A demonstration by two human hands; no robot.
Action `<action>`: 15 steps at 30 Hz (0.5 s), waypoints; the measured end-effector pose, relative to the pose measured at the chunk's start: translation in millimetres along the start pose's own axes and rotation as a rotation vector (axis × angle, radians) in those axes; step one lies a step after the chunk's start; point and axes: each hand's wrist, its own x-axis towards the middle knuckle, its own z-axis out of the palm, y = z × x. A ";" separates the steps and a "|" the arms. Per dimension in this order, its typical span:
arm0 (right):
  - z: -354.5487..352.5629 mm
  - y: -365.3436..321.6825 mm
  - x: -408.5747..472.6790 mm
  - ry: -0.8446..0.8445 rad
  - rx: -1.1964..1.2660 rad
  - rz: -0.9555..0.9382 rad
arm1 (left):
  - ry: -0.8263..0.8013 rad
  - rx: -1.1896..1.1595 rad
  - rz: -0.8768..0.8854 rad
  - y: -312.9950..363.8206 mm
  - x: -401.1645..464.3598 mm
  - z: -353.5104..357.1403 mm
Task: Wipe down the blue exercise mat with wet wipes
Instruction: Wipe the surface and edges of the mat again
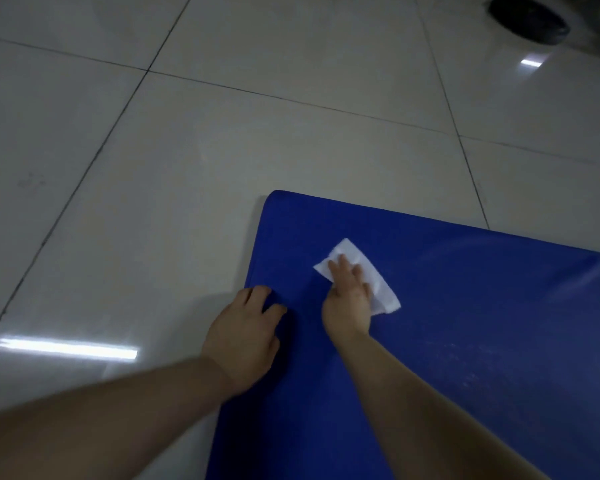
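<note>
The blue exercise mat (465,341) lies flat on the tiled floor and fills the lower right of the view, with its far left corner near the centre. A white wet wipe (364,271) lies spread on the mat near that corner. My right hand (349,299) presses down on the wipe with straight fingers. My left hand (246,337) rests on the mat's left edge, its fingers bent over the edge onto the blue surface. Faint streaks show on the mat to the right of the wipe.
Glossy pale floor tiles (187,150) with dark grout lines surround the mat on the left and far side. A dark round object (529,17) sits on the floor at the top right corner. Light reflections glare off the tiles.
</note>
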 end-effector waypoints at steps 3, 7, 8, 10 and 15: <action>22.9 -24.4 -24.6 -0.072 -0.009 -0.156 | -0.210 0.095 0.069 -17.3 23.1 -43.6; 32.8 -41.6 -61.7 -0.242 0.046 -0.364 | -0.056 -0.017 0.109 -6.8 43.0 -82.0; 30.7 -42.0 -68.9 -0.278 0.071 -0.415 | -0.040 -0.061 0.138 0.1 44.0 -83.7; 19.1 -30.8 -74.0 -0.263 0.087 -0.376 | -0.023 -0.141 0.169 11.1 42.9 -73.8; -12.5 28.6 -53.1 0.074 0.044 0.149 | 0.013 -0.279 0.023 -2.7 41.8 -39.1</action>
